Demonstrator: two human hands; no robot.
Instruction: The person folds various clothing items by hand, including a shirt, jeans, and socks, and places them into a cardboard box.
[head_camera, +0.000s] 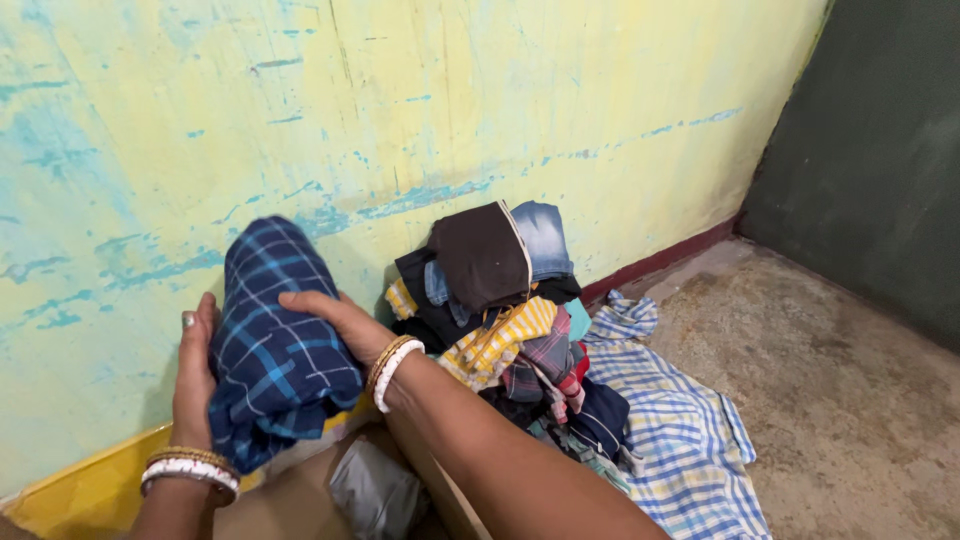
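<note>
A folded dark blue checked cloth (275, 345) is held upright between both my hands, close to the yellow wall. My left hand (194, 372) presses flat against its left side, bangles on the wrist. My right hand (335, 320) lies over its right side, fingers pointing left, also with bangles at the wrist. Directly right of my right arm sits a pile of mixed clothes (505, 320), with a dark brown piece and a denim piece on top and a yellow striped piece in the middle.
A light blue checked shirt (680, 430) is spread on the concrete floor under and right of the pile. A grey cloth (375, 490) lies below my hands. A yellow edge (85, 485) shows at the lower left. A dark green wall (870, 170) closes the right side.
</note>
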